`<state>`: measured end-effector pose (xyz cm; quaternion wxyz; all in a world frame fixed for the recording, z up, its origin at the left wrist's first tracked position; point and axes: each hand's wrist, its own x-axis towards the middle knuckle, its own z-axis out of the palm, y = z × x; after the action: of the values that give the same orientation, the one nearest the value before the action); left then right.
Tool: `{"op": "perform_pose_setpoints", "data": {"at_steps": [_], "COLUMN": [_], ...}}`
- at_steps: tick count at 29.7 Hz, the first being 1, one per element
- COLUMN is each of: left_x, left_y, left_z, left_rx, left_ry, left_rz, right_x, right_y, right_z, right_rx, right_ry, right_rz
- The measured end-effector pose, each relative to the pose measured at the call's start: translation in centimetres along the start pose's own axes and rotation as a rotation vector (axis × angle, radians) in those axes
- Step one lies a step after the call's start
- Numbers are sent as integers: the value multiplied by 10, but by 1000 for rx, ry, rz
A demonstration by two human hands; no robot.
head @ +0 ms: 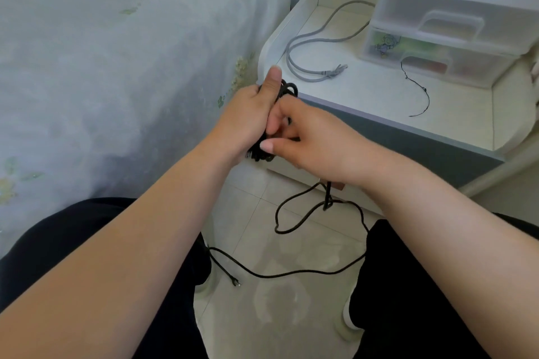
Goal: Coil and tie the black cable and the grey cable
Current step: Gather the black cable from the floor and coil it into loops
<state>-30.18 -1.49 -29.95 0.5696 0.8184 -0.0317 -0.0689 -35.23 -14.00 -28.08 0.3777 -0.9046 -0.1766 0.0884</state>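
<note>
My left hand (250,116) grips a bundle of black cable (287,90) coils, thumb pointing up along it. My right hand (309,140) meets it from the right, fingers curled round the same coils. The rest of the black cable hangs below my hands, loops over the tiled floor and ends in a plug (235,281) between my knees. The grey cable (300,46) lies loose on the white bedside table (455,114), its connector end toward the table's front. A thin black tie wire (420,90) lies on the table to its right.
A translucent plastic drawer unit (455,17) stands at the back right of the table. A bed with a pale floral cover (116,67) fills the left. My legs in dark trousers (408,285) flank the tiled floor (271,315).
</note>
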Motion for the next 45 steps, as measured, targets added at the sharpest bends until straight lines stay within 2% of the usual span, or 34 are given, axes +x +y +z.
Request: {"op": "perform_pose_setpoints", "data": {"at_steps": [4,7,11,18,20,25,28,32,36,39,45], "left_x": [-3,-9,-14,-15,-16,-22,-27,-33,-30,-24,-15], "left_y": [-2,-1,4,8,9,6,7,12,14,14,14], "left_z": [-1,4,5,-5,-7,-10,-13,-17,-21,-29,-44], "left_rx": [-14,-19,-113,-159,-146,-104,-159,-242,-379,-579,-918], "left_ry": [-171,-259,-294,-511,-552,-645,-697,-697,-674,-644,-410], "left_rz": [-87,-149,-197,-152,-126,-84,-64,-39,-105,-147,-179], "right_x": [6,7,9,15,18,14,13,13,14,13,2], "right_y": [9,11,15,26,36,54,59,61,68,70,66], "right_z": [-11,-13,-13,-20,-25,-50,-55,-41,-30,-18,13], "right_rx": [328,396,159,-337,-248,295,483,596,520,473,244], "right_ry": [-99,-87,87,275,230,-60,-58,68,225,299,292], "right_rz": [-36,-4,102,271,276,143,61,24,79,109,154]}}
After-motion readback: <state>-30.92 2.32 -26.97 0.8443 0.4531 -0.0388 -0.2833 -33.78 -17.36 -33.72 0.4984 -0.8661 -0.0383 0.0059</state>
